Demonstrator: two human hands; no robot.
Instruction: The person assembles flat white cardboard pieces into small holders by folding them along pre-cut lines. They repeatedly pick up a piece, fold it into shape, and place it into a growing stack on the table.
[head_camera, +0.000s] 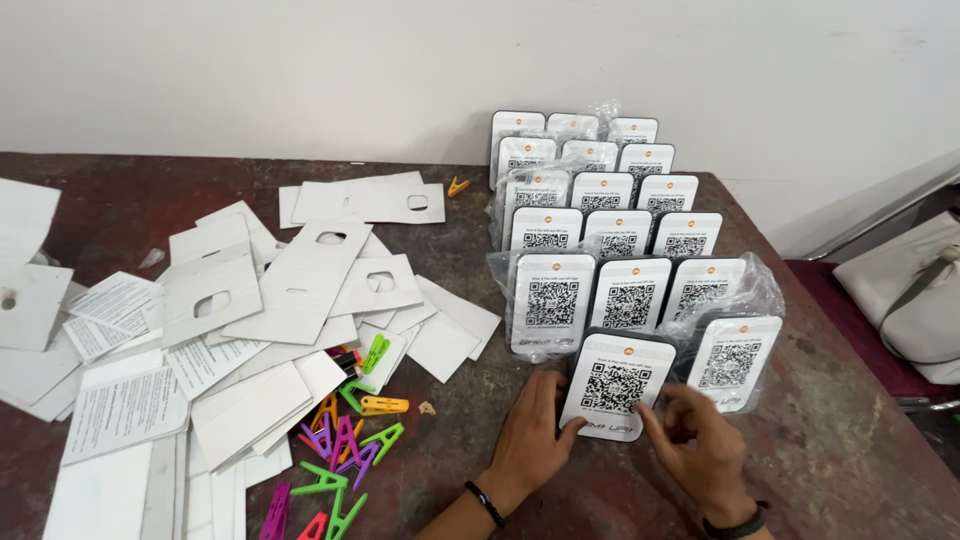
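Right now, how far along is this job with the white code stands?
Done: rows of white code stands stand against the wall, several in clear plastic bags. In hand: the left hand and right hand hold one unbagged stand at the front. Left: cardboard inserts, leaflets and coloured clips lie scattered.

white code-patterned plaques (617, 387), multicoloured clothespins (340, 455)

Packing workshop, worn brown worktable (800, 420), rows of identical code stands (630, 295), scattered cardboard inserts (300, 270), plain white wall (300, 70)
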